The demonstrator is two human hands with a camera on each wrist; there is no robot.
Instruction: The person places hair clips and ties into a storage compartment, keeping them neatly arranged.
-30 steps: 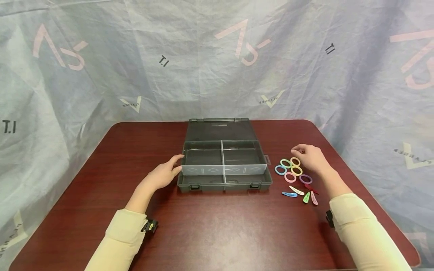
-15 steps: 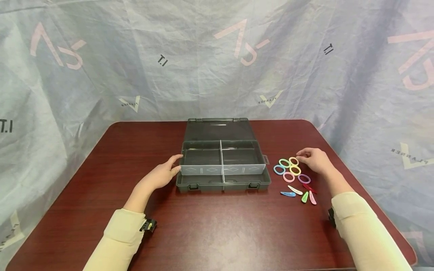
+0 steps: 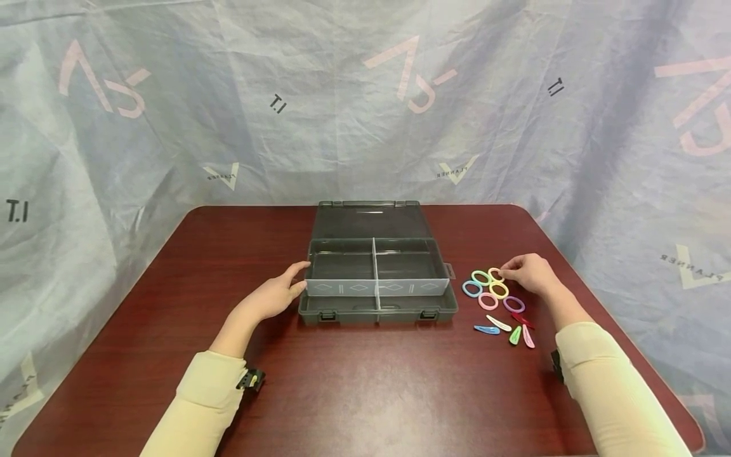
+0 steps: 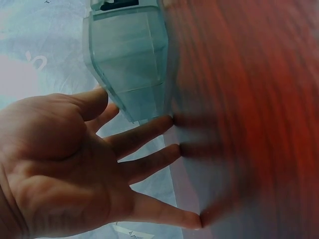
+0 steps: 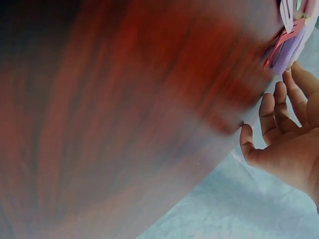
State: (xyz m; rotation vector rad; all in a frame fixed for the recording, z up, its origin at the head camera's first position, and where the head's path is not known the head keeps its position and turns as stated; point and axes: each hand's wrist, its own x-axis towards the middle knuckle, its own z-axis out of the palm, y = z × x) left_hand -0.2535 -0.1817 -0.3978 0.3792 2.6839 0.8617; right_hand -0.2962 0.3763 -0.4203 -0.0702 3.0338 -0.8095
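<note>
My left hand (image 3: 276, 293) rests at the left side of a dark translucent divided box (image 3: 377, 313), its lid (image 3: 371, 220) folded back. In the left wrist view its fairly straight fingers (image 4: 144, 167) spread beside the box wall (image 4: 127, 55), fingertips on the table. To the right of the box, my right hand (image 3: 532, 274) pinches the edge of a pale yellow hair tie (image 3: 492, 271) that lies on the table. In the right wrist view its thumb and forefinger meet behind the purple hair tie (image 5: 286, 54), and the other fingers are curled.
Next to the pale yellow one lie green (image 3: 481, 278), blue (image 3: 472, 289), yellow (image 3: 499, 291) and pink hair ties (image 3: 488, 301). Several snap hair clips, among them a white clip (image 3: 499, 323) and a blue clip (image 3: 487, 330), lie nearer. White dividers (image 3: 342, 287) split the box.
My right hand has come down beside the hair ties, and its fingertips have closed on the pale yellow one. The left hand has stayed at the box.
</note>
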